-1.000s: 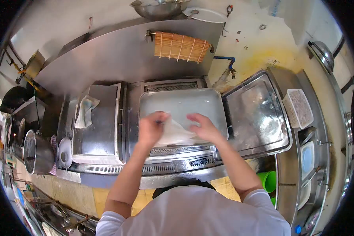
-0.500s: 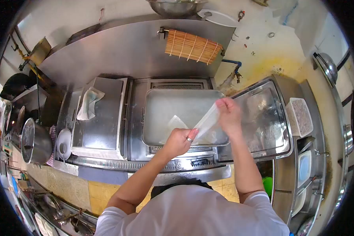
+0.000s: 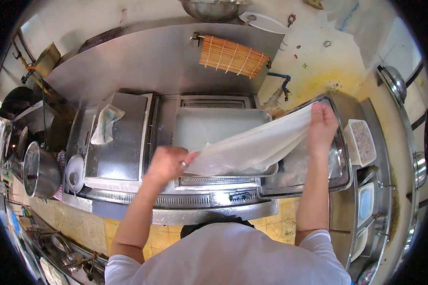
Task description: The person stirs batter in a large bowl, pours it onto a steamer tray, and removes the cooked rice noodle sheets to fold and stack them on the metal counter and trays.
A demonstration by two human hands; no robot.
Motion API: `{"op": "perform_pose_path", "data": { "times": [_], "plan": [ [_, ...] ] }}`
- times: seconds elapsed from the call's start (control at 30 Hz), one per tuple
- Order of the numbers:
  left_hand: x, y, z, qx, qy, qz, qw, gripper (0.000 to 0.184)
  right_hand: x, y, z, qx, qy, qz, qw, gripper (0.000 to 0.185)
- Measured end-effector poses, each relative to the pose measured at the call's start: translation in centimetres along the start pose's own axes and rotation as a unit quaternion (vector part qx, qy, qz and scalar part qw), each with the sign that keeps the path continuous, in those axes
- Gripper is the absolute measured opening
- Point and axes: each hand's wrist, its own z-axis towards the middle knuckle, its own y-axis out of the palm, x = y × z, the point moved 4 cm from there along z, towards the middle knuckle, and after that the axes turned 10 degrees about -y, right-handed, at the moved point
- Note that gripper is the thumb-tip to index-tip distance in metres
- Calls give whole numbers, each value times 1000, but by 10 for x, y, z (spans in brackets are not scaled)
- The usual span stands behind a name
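Note:
A thin, whitish, partly see-through cloth (image 3: 254,148) hangs stretched between my two hands in a slanting band. My left hand (image 3: 169,164), with a ring on one finger, pinches its lower left end. The upper right end is gripped in my right hand (image 3: 322,124), held higher and over the right-hand tray. Below the cloth lies a shallow rectangular metal tray (image 3: 223,110) with a pale, cloudy surface inside; the cloth hides much of its front and right part.
A large metal tray (image 3: 345,164) sits at the right, beside a white basket (image 3: 361,142). To the left, a folded cloth (image 3: 107,124) rests on a steel box lid (image 3: 114,156). A pot (image 3: 47,171) and small plate (image 3: 74,173) stand farther left. A bamboo mat (image 3: 233,56) hangs behind.
My hands have moved apart, left hand leftward and right hand rightward and slightly up. The cloth, bunched and short before, is now drawn out wide between them.

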Motion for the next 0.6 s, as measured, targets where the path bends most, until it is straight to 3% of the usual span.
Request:
{"op": "perform_pose_path", "data": {
  "times": [0.13, 0.2, 0.27, 0.37, 0.47, 0.53, 0.6],
  "plan": [
    [8, -90, 19, 99, 29, 57, 993, 40, -32, -28, 20, 81, -36, 108, 990, 16],
    [14, -132, 17, 150, -4, 69, 986, 36, -47, -47, 27, 110, -58, 132, 983, 15],
    [20, -159, 11, 209, 7, 9, 978, 31, -54, -60, 25, 109, -65, 154, 980, 16],
    [11, -158, 0, 236, -80, -113, 962, 29, -46, -69, 7, 103, -40, 139, 984, 16],
    [-35, -99, 6, 184, -191, -240, 934, 24, 0, -60, -16, 12, -35, -7, 999, 16],
    [-62, -48, 25, 119, -231, -217, 941, 15, 31, -30, -22, -60, 32, -111, 992, 12],
    [-93, 0, 58, 5, -384, -175, 906, 13, 79, 6, -15, -105, -31, -174, 979, 15]
  ]
}}
